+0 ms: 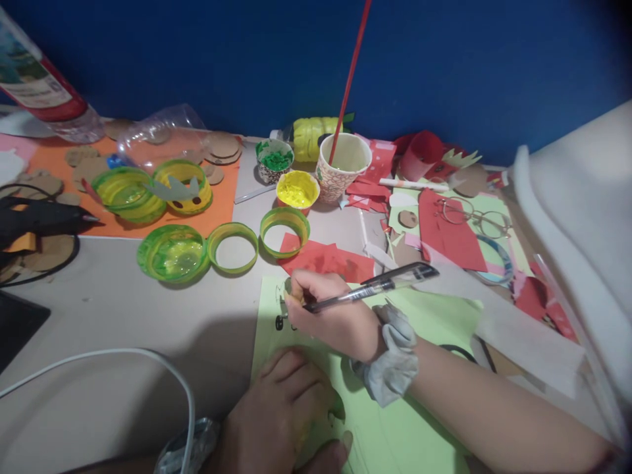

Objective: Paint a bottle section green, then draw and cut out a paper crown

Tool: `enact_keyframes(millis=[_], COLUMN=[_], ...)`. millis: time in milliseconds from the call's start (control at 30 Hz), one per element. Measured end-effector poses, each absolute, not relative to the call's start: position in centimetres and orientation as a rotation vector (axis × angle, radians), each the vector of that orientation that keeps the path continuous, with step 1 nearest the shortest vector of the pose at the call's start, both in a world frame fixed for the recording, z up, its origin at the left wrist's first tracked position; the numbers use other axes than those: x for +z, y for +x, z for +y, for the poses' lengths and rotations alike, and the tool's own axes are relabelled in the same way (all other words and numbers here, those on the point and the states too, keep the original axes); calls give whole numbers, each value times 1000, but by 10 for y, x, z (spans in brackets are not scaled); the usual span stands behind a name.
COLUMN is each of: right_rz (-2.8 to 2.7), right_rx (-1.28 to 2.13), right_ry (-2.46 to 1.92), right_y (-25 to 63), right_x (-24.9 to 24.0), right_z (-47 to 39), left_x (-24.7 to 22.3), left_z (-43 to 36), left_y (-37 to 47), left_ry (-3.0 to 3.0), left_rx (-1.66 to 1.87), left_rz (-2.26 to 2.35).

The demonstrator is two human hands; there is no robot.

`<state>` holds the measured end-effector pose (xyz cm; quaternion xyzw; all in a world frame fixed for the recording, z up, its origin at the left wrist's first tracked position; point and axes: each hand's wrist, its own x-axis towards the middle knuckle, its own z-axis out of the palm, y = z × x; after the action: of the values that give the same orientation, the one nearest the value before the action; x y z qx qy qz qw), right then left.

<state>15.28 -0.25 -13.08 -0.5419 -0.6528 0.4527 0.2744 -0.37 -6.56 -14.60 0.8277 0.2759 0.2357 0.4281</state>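
A clear-barrelled pen point(370, 289) is held in my right hand point(330, 313), its tip end at the upper left part of a light green paper point(424, 434). Small black marks point(279, 322) show on the paper beside my fingers. A grey scrunchie point(390, 359) is around my right wrist. My left hand point(286, 408) rests low on the same paper, its fingers bent and partly curled; what lies under them, if anything, is hidden. Red paper point(330, 259) lies just beyond the green sheet.
Behind stand cups of green paint point(275, 158) and yellow paint point(297, 191), and a paper cup point(340, 168) with a red stick. Green-yellow rings point(233, 248) sit left. A glue gun point(44, 214), a white cable point(148, 352), eyeglasses point(476, 217) and paper scraps surround the work.
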Motion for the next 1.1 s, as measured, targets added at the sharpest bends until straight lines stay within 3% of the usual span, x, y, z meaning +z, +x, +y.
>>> enact_keyframes(millis=[1100], right_rz=[-1702], right_rx=[1266], right_ry=[-1455], right_y=[153], right_x=[-131], right_z=[-4], left_x=[-130], left_z=[-63], left_y=[-6], left_ry=[1995], left_rx=[476], left_rz=[671])
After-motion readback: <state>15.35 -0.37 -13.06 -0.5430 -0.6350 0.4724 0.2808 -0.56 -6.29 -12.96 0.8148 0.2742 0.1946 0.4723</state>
